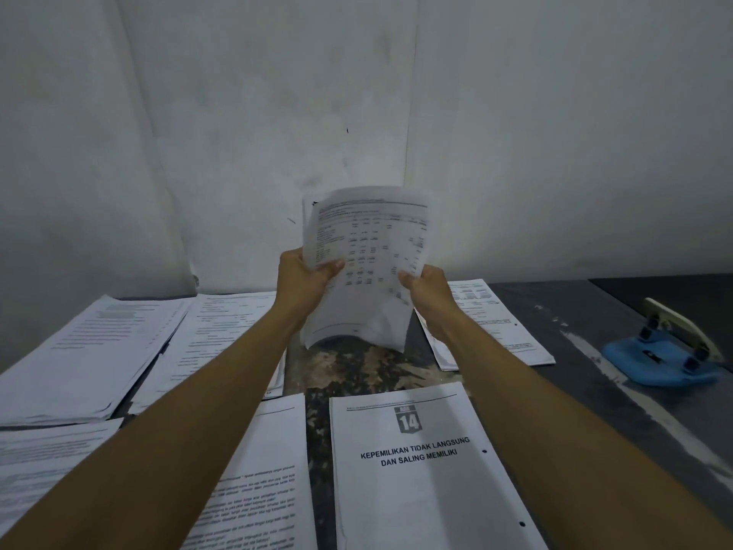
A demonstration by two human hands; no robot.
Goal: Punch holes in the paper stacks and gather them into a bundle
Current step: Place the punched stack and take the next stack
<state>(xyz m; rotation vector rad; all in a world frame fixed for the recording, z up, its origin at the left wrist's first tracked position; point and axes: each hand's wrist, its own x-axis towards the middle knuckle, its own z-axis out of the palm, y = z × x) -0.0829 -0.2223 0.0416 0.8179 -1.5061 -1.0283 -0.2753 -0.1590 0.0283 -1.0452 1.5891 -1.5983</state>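
Held upright over mid-table: thin sheaf of printed sheets, raised at 12 o'clock from the chapter-14 stack. Gripped on both side edges. Left hand at the sheaf's 9 o'clock edge, thumb curled over the front, fingers behind. Right hand at the 4 o'clock edge, thumb pinching the front likewise. Lower edge hung just above the tabletop, curling; contact with the surface could not be told.

Judged light, limp and slippery between sheets: bowed visibly below the grip, top corners fanned out of register. Likely to need squaring before punching. Best held at both long edges near the middle, as here.

Blue hole punch stood at 3 o'clock, well apart from both hands. Chapter-14 stack at 6 o'clock showed two punched holes on its right margin. Other stacks lay at 9 o'clock and just beside the right forearm.
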